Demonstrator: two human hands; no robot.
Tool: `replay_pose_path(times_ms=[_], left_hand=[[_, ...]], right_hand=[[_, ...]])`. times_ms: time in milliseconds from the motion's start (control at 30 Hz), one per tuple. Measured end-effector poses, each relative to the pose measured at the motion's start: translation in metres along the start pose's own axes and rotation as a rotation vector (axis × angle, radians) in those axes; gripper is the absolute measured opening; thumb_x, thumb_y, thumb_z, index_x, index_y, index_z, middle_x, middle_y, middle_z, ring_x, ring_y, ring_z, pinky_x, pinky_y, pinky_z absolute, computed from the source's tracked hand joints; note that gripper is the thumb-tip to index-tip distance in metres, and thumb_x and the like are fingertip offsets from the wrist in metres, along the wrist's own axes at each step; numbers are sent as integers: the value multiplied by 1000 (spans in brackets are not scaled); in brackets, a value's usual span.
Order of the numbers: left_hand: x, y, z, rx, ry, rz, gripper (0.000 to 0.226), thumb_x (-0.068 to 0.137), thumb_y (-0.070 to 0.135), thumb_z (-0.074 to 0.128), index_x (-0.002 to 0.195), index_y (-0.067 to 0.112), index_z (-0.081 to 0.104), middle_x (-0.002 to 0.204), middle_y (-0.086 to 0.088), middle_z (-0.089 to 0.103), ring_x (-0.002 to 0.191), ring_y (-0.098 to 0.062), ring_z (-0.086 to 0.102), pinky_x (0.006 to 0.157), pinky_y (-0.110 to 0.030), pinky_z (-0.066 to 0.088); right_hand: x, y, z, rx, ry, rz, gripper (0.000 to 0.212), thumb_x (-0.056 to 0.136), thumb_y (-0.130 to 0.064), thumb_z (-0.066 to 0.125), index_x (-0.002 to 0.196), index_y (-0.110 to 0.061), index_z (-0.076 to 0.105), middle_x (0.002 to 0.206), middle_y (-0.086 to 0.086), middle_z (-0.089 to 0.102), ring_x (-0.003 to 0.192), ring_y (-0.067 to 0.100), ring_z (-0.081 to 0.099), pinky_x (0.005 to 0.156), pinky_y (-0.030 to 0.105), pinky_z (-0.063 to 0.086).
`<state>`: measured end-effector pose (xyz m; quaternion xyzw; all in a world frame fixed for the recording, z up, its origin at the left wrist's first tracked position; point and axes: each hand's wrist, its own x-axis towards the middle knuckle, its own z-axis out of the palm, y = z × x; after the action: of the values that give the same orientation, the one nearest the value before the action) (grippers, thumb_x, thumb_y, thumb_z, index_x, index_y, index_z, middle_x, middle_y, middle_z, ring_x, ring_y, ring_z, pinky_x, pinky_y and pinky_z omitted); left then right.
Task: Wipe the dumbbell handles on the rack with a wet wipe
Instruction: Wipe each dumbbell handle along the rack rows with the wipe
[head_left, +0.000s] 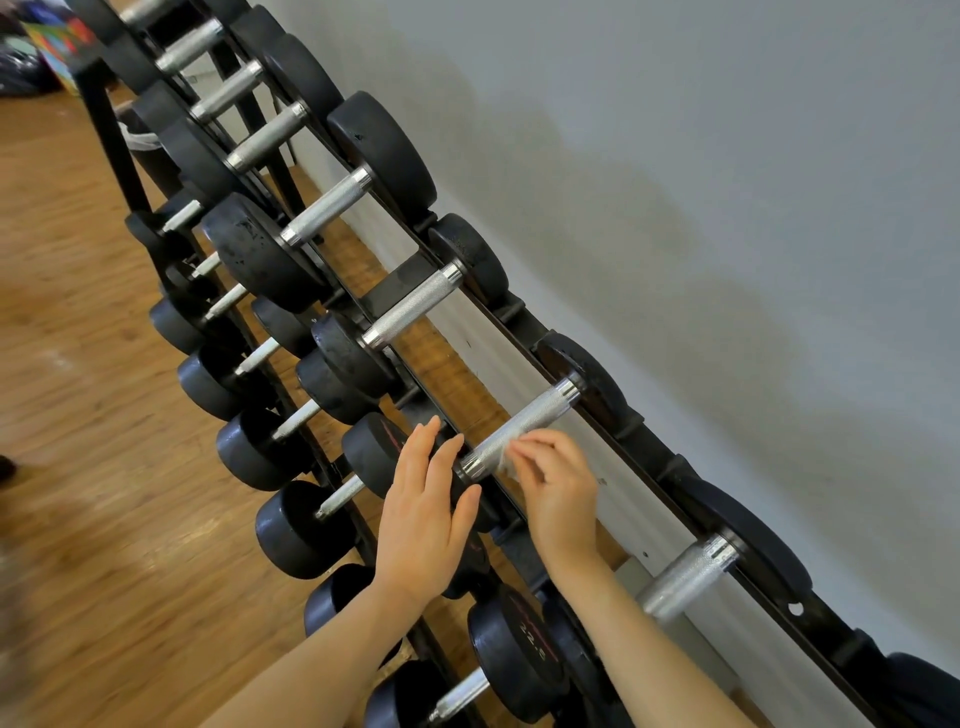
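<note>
Now the right hand pinches the wet wipe on the dumbbell handle, lower centre; left hand open; so small a pinch may let the wipe slip

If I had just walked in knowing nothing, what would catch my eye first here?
Most likely the long black dumbbell rack running diagonally along the grey wall, its knurled silver handles gleaming between black weights. Then the two bare hands in the lower middle: the right hand pinches a thin wet wipe against one upper-tier dumbbell handle, while the left hand hovers open beside that dumbbell's near end.
</note>
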<state>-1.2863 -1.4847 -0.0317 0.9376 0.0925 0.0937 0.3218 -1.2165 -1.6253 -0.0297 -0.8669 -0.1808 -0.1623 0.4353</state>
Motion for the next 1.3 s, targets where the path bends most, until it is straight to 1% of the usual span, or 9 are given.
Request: replay_pose_path(times_ms=[133,233,333,500,667,833,1000,1167,1300], left_hand=[[-8,-2,1,-3,-5,-22,65,96,54,30,154,27,18,163,6,7,150,-16,11,117,-38,20],[-9,-7,-1,20,-16,10,66,95,55,31,153,32,10,162,9,3,149,-15,12,116,-36,20],[-9,-10,-4,34,-32,32,66,95,56,33,153,32,13,164,5,8,149,-15,14,116,-36,22],[-10,-9,-8,45,-41,28,68,94,58,32,154,32,16,164,2,11,149,-17,17,115,-37,23],[-11,-8,-7,23,-40,26,67,95,53,39,154,31,17,164,1,12,149,-20,20,116,-42,30],[-11,-7,-7,8,-45,15,67,95,53,39,154,32,15,165,4,9,149,-20,21,116,-44,32],[-12,-6,-4,19,-41,2,68,96,50,42,155,30,14,165,3,6,148,-22,25,115,-47,33],[-12,-8,-4,33,-33,18,69,94,58,32,155,33,10,165,2,7,146,-23,27,115,-42,31],[-12,-9,-5,24,-31,21,69,93,58,32,154,34,9,165,2,9,146,-22,29,115,-42,32]], right_hand=[[15,2,-7,-17,98,89,18,86,-9,69,102,-2,72,103,2,63,98,1,53,85,7,46],[3,-1,-2,-86,-42,-92,21,90,-17,63,104,-3,70,104,5,64,98,12,57,84,19,50],[-10,-3,1,-131,-186,-305,26,91,-20,56,103,-2,70,102,7,65,98,16,57,86,21,50],[-2,5,3,-30,-53,-77,28,93,-24,56,105,-4,70,106,6,62,98,18,60,81,29,56],[-9,2,5,-39,-215,-231,25,93,-24,55,104,-6,69,105,4,61,98,17,59,83,27,53],[-3,8,3,-12,-79,-104,23,93,-22,58,105,-5,68,105,5,60,97,15,58,82,27,54],[-6,-1,3,-78,-253,-367,22,92,-20,57,102,-5,70,101,5,63,94,20,60,81,26,53],[-1,9,3,-94,-94,-207,26,92,-24,57,103,-5,71,103,5,64,98,16,57,84,26,52],[-9,-1,6,-114,-243,-380,26,94,-20,57,109,-2,69,105,6,64,100,18,58,86,26,53]])
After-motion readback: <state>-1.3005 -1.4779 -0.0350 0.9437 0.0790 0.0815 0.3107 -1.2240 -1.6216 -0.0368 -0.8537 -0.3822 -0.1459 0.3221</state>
